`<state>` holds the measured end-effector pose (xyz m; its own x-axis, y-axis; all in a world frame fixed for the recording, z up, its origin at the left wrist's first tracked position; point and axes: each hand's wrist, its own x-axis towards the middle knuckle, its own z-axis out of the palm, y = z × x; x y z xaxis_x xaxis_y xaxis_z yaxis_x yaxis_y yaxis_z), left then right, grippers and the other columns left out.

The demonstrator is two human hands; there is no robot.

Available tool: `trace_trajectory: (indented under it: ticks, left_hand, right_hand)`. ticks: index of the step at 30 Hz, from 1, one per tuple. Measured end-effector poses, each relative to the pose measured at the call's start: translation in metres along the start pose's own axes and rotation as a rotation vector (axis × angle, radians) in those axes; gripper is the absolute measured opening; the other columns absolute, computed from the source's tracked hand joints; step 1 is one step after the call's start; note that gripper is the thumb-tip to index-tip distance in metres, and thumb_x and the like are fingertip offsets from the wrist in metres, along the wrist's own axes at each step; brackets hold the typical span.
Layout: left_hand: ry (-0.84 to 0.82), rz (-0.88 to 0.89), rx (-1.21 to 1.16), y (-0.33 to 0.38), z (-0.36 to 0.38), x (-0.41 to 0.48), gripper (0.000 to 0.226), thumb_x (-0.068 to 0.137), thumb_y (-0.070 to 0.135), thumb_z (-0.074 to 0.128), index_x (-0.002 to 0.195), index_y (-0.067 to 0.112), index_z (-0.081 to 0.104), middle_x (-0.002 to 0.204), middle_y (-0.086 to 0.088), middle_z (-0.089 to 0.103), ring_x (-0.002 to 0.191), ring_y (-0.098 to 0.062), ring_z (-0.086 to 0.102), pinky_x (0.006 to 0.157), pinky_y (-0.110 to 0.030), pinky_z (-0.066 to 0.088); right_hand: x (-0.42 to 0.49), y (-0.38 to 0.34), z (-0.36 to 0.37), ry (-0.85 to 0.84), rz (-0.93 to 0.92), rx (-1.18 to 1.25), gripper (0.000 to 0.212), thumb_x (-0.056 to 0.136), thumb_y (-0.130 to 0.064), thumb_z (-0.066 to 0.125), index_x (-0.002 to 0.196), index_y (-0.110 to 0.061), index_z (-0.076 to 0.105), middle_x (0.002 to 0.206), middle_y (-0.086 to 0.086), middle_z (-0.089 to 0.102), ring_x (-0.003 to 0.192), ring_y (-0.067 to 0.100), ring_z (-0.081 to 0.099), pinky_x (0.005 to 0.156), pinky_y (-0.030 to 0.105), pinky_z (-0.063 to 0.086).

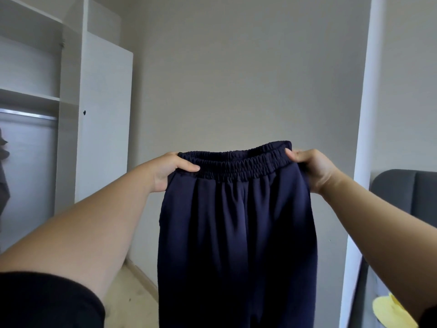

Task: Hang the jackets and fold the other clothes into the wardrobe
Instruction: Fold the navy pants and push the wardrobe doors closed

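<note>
While both arms reach forward at chest height, the left hand (169,170) pinches one end of the elastic waistband of a pair of navy trousers (236,233), thumb lying across the front of the band. The right hand (311,170) holds the opposite end, its grip closed on the fabric with the fingers hidden behind it. Stretched between the two hands, the waistband sits nearly level and the trousers hang straight down in front of a plain wall (236,67), their lower part running out of view. At the left stands the open white wardrobe (71,114) with a shelf and a metal hanging rail (28,114). A grey headboard (406,192) and something yellow (390,313) show at the right.
</note>
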<state>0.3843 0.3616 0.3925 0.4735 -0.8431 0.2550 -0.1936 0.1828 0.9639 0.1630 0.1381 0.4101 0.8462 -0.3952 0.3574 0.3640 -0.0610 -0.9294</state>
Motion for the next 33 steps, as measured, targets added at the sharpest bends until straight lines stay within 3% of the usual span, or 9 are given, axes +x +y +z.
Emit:
trace_trajectory:
  ticks: [5, 8, 11, 17, 20, 25, 27, 30, 33]
  left_hand:
    - [0.545, 0.016, 0.337, -0.005, 0.014, 0.013, 0.014, 0.072, 0.007, 0.078, 0.076, 0.008, 0.065, 0.079, -0.006, 0.069, 0.073, -0.024, 0.066, 0.061, -0.028, 0.053]
    - [0.701, 0.063, 0.528, -0.009, 0.035, 0.020, 0.013, 0.069, 0.008, 0.073, 0.076, 0.004, 0.063, 0.076, -0.006, 0.063, 0.072, -0.026, 0.059, 0.062, -0.029, 0.048]
    - [0.736, 0.111, 0.483, -0.008, 0.057, 0.026, 0.020, 0.069, 0.011, 0.071, 0.068, 0.011, 0.051, 0.069, -0.003, 0.055, 0.066, -0.024, 0.052, 0.056, -0.025, 0.040]
    - [0.617, 0.205, 0.232, -0.008, 0.094, 0.032, 0.022, 0.070, 0.016, 0.075, 0.072, 0.012, 0.053, 0.071, -0.002, 0.057, 0.065, -0.021, 0.053, 0.058, -0.027, 0.041]
    - [0.510, 0.147, 0.030, -0.006, 0.094, 0.027, 0.010, 0.078, 0.018, 0.071, 0.081, 0.010, 0.064, 0.082, -0.006, 0.066, 0.072, -0.022, 0.062, 0.068, -0.027, 0.048]
    - [0.196, 0.094, -0.306, -0.003, 0.093, 0.017, 0.027, 0.094, 0.006, 0.033, 0.079, 0.002, 0.055, 0.091, -0.014, 0.062, 0.071, -0.023, 0.058, 0.065, -0.029, 0.051]
    - [0.095, 0.078, -0.337, -0.003, 0.090, 0.015, 0.034, 0.097, 0.010, 0.025, 0.084, 0.000, 0.055, 0.104, -0.020, 0.060, 0.080, -0.026, 0.057, 0.071, -0.029, 0.051]
    - [-0.019, 0.042, -0.270, -0.002, 0.085, 0.014, 0.059, 0.103, 0.028, 0.014, 0.121, -0.011, 0.054, 0.128, -0.022, 0.056, 0.102, -0.028, 0.057, 0.084, -0.032, 0.049]
    - [-0.100, 0.037, -0.190, 0.000, 0.084, 0.017, 0.066, 0.104, 0.036, 0.011, 0.127, -0.010, 0.052, 0.140, -0.020, 0.047, 0.120, -0.029, 0.053, 0.097, -0.035, 0.044]
  right_hand:
    - [0.018, 0.013, -0.003, 0.573, 0.019, -0.540, 0.016, 0.085, -0.011, 0.068, 0.094, 0.002, 0.064, 0.087, 0.014, 0.063, 0.074, 0.025, 0.061, 0.074, 0.038, 0.053]
    - [0.021, 0.024, 0.013, 0.686, -0.026, -0.568, 0.014, 0.081, -0.012, 0.067, 0.078, -0.008, 0.054, 0.076, 0.009, 0.050, 0.071, 0.020, 0.049, 0.062, 0.033, 0.041]
    - [0.022, 0.031, 0.032, 0.686, -0.106, -0.529, 0.033, 0.080, -0.015, 0.064, 0.061, -0.014, 0.038, 0.064, 0.005, 0.036, 0.065, 0.018, 0.039, 0.057, 0.031, 0.031]
    - [0.018, 0.042, 0.063, 0.406, -0.139, -0.359, 0.016, 0.085, -0.017, 0.067, 0.087, -0.003, 0.061, 0.082, 0.010, 0.050, 0.076, 0.022, 0.049, 0.069, 0.037, 0.042]
    - [0.014, 0.040, 0.061, 0.348, -0.135, -0.321, 0.014, 0.088, -0.015, 0.065, 0.086, -0.001, 0.064, 0.091, 0.014, 0.062, 0.086, 0.026, 0.060, 0.089, 0.048, 0.051]
    - [0.007, 0.045, 0.055, 0.263, -0.140, -0.307, 0.003, 0.089, -0.009, 0.065, 0.086, -0.008, 0.064, 0.094, 0.013, 0.065, 0.090, 0.025, 0.064, 0.095, 0.047, 0.051]
    - [0.005, 0.047, 0.053, 0.196, -0.133, -0.257, 0.011, 0.085, -0.008, 0.070, 0.095, -0.006, 0.064, 0.099, 0.012, 0.068, 0.093, 0.024, 0.068, 0.092, 0.041, 0.054]
    - [0.005, 0.051, 0.054, 0.159, -0.136, -0.225, 0.036, 0.077, -0.009, 0.078, 0.108, -0.004, 0.060, 0.106, 0.011, 0.069, 0.096, 0.024, 0.069, 0.088, 0.037, 0.055]
    - [0.008, 0.055, 0.054, 0.223, -0.165, -0.252, 0.039, 0.073, -0.006, 0.080, 0.105, -0.008, 0.059, 0.105, 0.010, 0.069, 0.095, 0.023, 0.070, 0.087, 0.037, 0.055]
